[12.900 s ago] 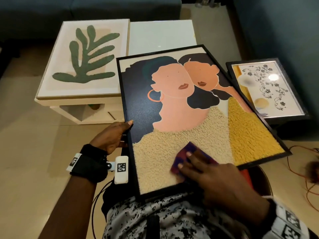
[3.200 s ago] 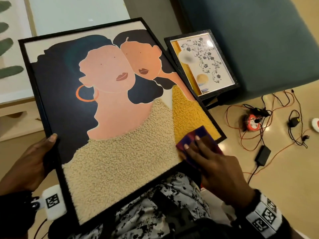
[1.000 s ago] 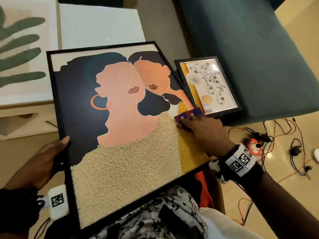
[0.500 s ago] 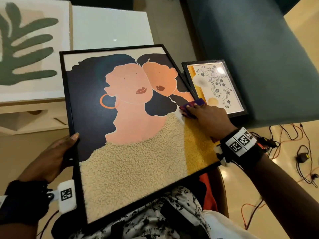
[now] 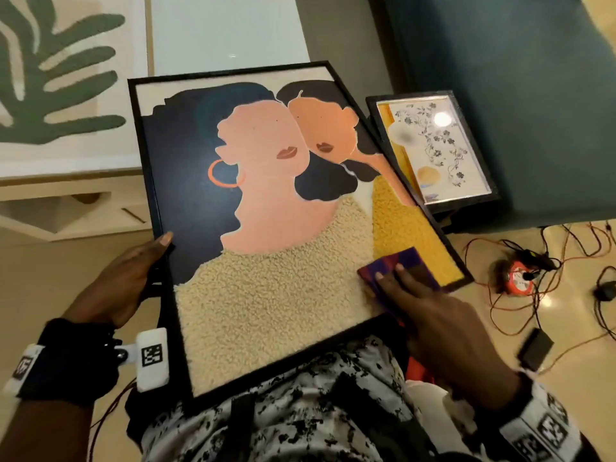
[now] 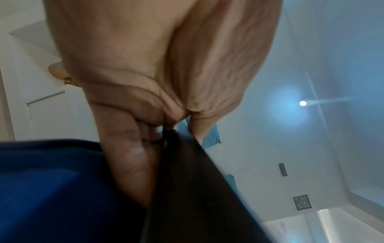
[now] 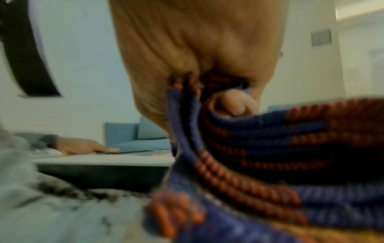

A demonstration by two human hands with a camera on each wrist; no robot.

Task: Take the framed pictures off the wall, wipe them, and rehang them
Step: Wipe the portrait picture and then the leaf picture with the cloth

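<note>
A large black-framed picture [image 5: 266, 208] of two faces lies tilted across my lap. My left hand [image 5: 133, 278] grips its left edge, thumb on top and fingers curled under the black frame [image 6: 187, 180]. My right hand [image 5: 430, 315] presses a folded purple and orange cloth [image 5: 396, 265] flat on the picture's lower right corner. In the right wrist view the cloth [image 7: 270, 148] fills the frame, with the thumb tucked into its fold.
A small black-framed floral picture [image 5: 433, 145] leans against a teal sofa [image 5: 516, 78] on the right. A leaf print [image 5: 60, 81] lies on a low white table [image 5: 226, 31] at the left. Cables and an orange reel [image 5: 515, 278] sprawl on the floor at right.
My right hand has slid the cloth from the picture's right edge by the small frame down to its lower right corner. The left hand's grip is unchanged.
</note>
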